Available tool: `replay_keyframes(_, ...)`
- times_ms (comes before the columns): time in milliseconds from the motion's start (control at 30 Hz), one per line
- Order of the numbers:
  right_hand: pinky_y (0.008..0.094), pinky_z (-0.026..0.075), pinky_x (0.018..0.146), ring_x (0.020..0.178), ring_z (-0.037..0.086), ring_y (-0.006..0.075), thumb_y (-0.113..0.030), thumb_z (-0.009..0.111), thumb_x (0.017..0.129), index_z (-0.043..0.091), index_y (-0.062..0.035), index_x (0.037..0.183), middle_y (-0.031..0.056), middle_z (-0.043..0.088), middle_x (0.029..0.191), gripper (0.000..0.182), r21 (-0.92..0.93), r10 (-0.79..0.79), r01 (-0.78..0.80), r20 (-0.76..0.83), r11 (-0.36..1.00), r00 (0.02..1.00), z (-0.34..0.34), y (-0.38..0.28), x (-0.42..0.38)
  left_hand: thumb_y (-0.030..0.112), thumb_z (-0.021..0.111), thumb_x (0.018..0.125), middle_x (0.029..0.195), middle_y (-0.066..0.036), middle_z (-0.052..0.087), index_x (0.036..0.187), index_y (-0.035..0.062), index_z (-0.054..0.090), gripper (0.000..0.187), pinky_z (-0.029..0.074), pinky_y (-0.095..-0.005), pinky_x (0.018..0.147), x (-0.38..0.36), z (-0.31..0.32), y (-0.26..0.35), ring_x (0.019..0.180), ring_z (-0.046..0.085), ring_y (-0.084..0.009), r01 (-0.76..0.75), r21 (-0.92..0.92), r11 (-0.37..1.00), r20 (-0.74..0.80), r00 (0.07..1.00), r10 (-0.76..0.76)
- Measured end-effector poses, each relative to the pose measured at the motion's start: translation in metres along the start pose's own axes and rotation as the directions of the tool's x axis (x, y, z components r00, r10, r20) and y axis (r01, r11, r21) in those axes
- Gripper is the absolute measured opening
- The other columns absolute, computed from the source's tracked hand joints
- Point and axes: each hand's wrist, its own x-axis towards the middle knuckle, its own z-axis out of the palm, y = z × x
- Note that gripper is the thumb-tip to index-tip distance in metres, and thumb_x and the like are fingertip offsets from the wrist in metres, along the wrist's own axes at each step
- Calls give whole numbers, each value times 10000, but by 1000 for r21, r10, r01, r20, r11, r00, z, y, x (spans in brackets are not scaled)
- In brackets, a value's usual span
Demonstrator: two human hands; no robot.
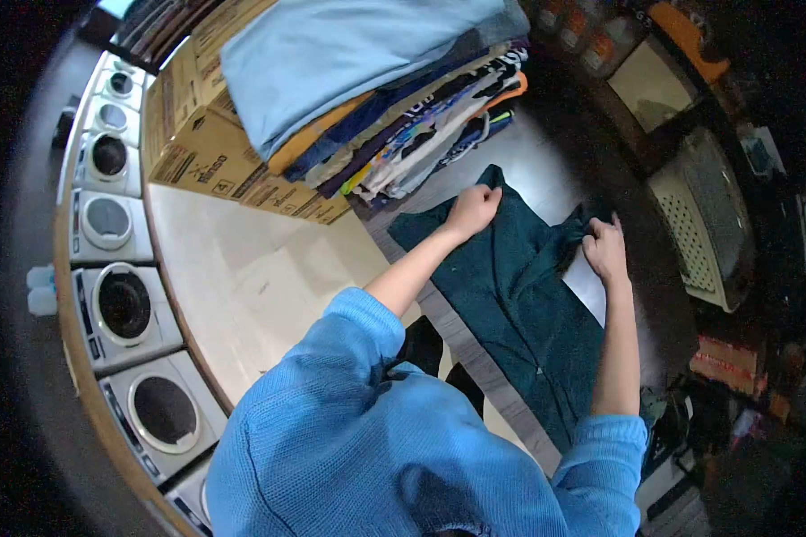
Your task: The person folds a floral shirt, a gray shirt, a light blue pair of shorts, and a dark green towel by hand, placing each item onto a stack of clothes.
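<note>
A dark green garment (519,286) lies spread over the grey wood-grain table, creased along its middle and with a small light mark low on its front. My left hand (473,212) is closed on its far edge, where a flap of cloth sticks up beyond the fingers. Farther right, my right hand (605,248) pinches a bunched corner of the same cloth. The fabric between the hands is gathered in folds.
A tall stack of folded clothes (367,63) stands at the table's far end. Cardboard boxes (197,148) sit left of it on the floor. Front-loading machines (121,304) line the left wall. Along the right are a perforated beige basket (690,233) and bottles (609,45).
</note>
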Motion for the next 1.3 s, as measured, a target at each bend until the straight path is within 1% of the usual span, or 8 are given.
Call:
replay_keyframes(67, 525, 446, 743, 777, 578, 453, -144, 489, 751, 546, 52, 816, 308, 573, 778, 214, 314, 50, -26, -68, 949, 996, -19, -32, -36, 544, 548, 915, 828, -222, 702, 915, -56, 686, 616, 522, -439, 777, 10, -6, 27, 803, 700, -351, 203, 181, 962, 20, 977, -210)
replay_keyframes(167, 436, 457, 701, 719, 582, 367, -141, 493, 744, 555, 55, 889, 277, 552, 776, 251, 555, 6, -40, 64, 831, 998, -38, -89, -105, 691, 584, 793, 1138, -291, 650, 1053, -47, 695, 791, 482, -478, 953, 17, -18, 70, 1120, 611, -421, 302, 358, 884, 67, 936, -347)
replay_keyframes(267, 407, 467, 669, 711, 591, 322, -103, 519, 734, 553, 48, 895, 251, 549, 774, 224, 675, -32, -61, 125, 735, 992, -29, -149, -154, 473, 633, 800, 1087, -270, 674, 979, -32, 711, 541, 542, -431, 832, 51, 2, 20, 1002, 677, -360, 178, 373, 911, 184, 948, -260)
replay_keyframes(467, 426, 448, 661, 695, 572, 376, -86, 492, 809, 515, 44, 864, 253, 532, 752, 143, 815, -2, -157, 191, 558, 982, 21, -200, -183, 348, 589, 812, 767, -251, 692, 850, -69, 699, 433, 549, -412, 694, 76, 0, -18, 786, 713, -289, 493, -428, 758, 109, 860, -498)
replay_keyframes(633, 466, 462, 705, 775, 615, 409, -112, 510, 831, 541, 40, 884, 256, 596, 807, 163, 803, 40, -114, 112, 585, 993, 44, -205, -184, 393, 692, 750, 817, -330, 642, 777, -90, 683, 484, 513, -499, 770, 57, -17, 23, 848, 657, -460, -175, 441, 881, 103, 984, 144)
replay_keyframes(967, 434, 472, 938, 1139, 572, 407, -66, 709, 756, 441, -28, 1307, 246, 573, 1189, 614, 700, 150, -192, 122, 688, 981, 67, -194, -208, 254, 621, 907, 1034, -232, 648, 1015, -32, 619, 306, 474, -501, 839, 58, -16, -17, 977, 605, -436, -164, 441, 883, -292, 904, 313)
replay_keyframes(1100, 450, 465, 973, 1156, 539, 443, 57, 624, 747, 368, -49, 1393, 270, 509, 1269, 703, 603, 195, -264, 180, 752, 964, 62, -191, -213, 216, 642, 863, 965, -139, 614, 892, 28, 601, 194, 447, -468, 739, 8, -25, 36, 886, 580, -338, -596, 520, 612, 40, 732, 680)
replay_keyframes(1300, 439, 481, 767, 937, 611, 340, -22, 558, 776, 575, -18, 1089, 151, 630, 940, 313, 40, 192, -192, 4, 981, 981, 14, -173, -238, 423, 476, 987, 1010, -119, 624, 892, 38, 713, 463, 436, -504, 875, 15, -32, 4, 1029, 575, -314, -551, 477, 685, 336, 834, 437)
